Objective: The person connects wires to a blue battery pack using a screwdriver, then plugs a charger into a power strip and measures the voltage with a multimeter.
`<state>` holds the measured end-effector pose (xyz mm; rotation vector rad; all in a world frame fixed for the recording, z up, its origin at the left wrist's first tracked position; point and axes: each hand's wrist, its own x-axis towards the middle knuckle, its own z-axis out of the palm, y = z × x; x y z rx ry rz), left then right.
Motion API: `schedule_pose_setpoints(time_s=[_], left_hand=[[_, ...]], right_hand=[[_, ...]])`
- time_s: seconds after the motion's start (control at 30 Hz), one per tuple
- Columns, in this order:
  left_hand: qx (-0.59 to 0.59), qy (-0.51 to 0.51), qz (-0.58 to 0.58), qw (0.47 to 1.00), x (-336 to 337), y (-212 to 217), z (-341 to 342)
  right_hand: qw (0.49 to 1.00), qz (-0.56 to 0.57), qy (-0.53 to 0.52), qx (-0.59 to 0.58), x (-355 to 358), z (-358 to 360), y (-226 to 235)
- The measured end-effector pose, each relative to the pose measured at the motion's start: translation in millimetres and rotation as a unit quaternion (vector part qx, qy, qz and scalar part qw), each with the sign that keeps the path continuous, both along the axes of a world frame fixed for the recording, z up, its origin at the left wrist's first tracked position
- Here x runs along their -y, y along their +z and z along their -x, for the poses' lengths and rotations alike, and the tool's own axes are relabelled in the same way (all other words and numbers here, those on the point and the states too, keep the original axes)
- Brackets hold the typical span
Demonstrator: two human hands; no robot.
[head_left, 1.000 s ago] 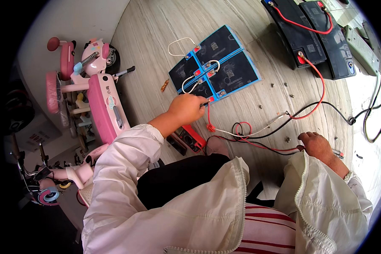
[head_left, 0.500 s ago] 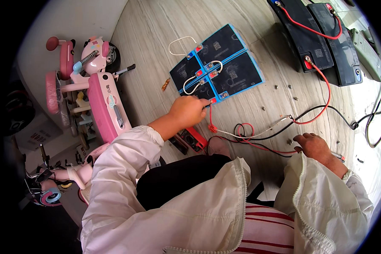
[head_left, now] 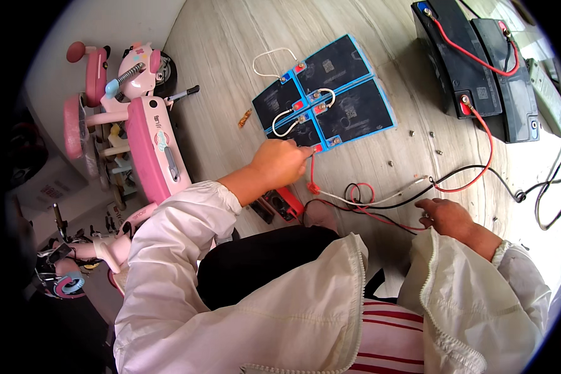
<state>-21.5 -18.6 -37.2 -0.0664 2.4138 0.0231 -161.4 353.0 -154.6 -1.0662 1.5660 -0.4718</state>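
My left hand is at the near corner of the group of blue-edged black batteries. Its thumb and index finger are closed at the red terminal, pinching the upper end of a red wire. The exact tip is hidden by the fingers. Short white jumper wires link terminals of these batteries. On the right, my right hand is low over the floor beside the tangled cables. Its index finger and thumb are apart, with nothing visible between them. A white wire end lies just beyond it.
Two larger black batteries with red cables stand at the far right, beside a pale box. Several small screws are scattered on the floor. A red multimeter lies beneath my left forearm. A pink child-size scooter is at left.
My right hand has moved a little left and forward along the floor, toward the cables. My left hand remains at the red terminal. The whole view has shifted slightly.
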Motion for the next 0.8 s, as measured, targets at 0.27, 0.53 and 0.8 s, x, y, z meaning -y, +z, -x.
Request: schedule_pose_setpoints(time_s=[0.27,0.53,0.8], left_hand=[[-0.023,0.052,-0.018,0.998,8.7,0.1,-7.8],[-0.037,0.360,-0.137,0.922,5.9,-0.9,-8.3],[0.026,0.684,-0.271,0.676,5.6,-5.9,-11.8]], right_hand=[[0.973,-0.073,-0.104,0.191,26.4,-6.3,-5.2],[0.912,-0.176,-0.281,0.240,54.0,-23.3,-23.9],[0.899,-0.127,-0.360,0.214,53.4,-45.2,-23.7]])
